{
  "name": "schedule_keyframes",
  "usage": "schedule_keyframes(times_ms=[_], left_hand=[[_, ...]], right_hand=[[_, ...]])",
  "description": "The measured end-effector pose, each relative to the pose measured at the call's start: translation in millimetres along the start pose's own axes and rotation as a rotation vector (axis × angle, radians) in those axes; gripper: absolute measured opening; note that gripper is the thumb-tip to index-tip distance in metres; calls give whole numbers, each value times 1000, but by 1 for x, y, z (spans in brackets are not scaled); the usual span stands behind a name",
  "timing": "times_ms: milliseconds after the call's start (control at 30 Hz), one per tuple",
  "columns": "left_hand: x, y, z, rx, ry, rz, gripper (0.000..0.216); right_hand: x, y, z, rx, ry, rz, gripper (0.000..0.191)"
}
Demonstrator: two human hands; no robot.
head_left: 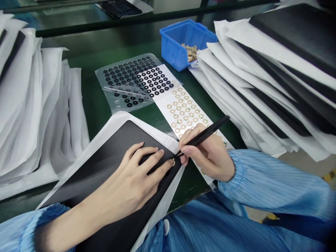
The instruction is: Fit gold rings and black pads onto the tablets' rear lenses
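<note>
A flat black panel (112, 154) lies on a white foam sheet (86, 148) in front of me. My left hand (139, 171) rests on the panel with its fingers spread, one fingertip against a small tan ring-shaped sticker (173, 162) near the panel's corner. In my right hand (203, 150) is a pair of black tweezers (210, 130), gripped like a pen and slanting down. Their tips reach the panel's corner beside the sticker. A white sheet of tan ring stickers (185, 108), with black rings at its far end, runs partly under my right hand.
A clear sheet of black rings (120, 75) lies beyond the panel. Behind it stands a blue bin (173, 49) holding small brass-coloured parts (190, 52). Tall stacks of white foam sheets rise at left (52, 115) and, interleaved with black panels, at right (252, 94).
</note>
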State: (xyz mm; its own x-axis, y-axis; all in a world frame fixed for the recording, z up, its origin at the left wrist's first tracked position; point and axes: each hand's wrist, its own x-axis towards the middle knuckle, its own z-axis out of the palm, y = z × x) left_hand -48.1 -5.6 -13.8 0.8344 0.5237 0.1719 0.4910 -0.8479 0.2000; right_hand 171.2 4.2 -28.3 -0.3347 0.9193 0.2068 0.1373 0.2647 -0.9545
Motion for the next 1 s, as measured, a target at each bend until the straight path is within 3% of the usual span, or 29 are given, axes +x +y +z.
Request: schedule_keyframes(times_ms=[300, 467, 567, 667, 833, 933, 1000], left_hand=[[1, -1, 1, -16, 15, -9, 31], [2, -2, 3, -33, 39, -65, 24], [3, -3, 3, -30, 33, -60, 21], [3, -4, 3, -25, 37, -52, 22], [2, -3, 6, 6, 51, -32, 22], [1, -3, 5, 30, 66, -7, 23], [1, -10, 3, 41, 80, -9, 23]], right_hand=[[0, 4, 0, -134, -13, -112, 9], [-3, 2, -1, -33, -45, -109, 16], [5, -11, -6, 22, 75, -63, 22], [35, -31, -23, -117, 243, -98, 23], [133, -51, -74, -459, 559, -362, 18], [187, -45, -100, -661, 681, -281, 9], [208, -37, -109, -794, 618, -176, 8]])
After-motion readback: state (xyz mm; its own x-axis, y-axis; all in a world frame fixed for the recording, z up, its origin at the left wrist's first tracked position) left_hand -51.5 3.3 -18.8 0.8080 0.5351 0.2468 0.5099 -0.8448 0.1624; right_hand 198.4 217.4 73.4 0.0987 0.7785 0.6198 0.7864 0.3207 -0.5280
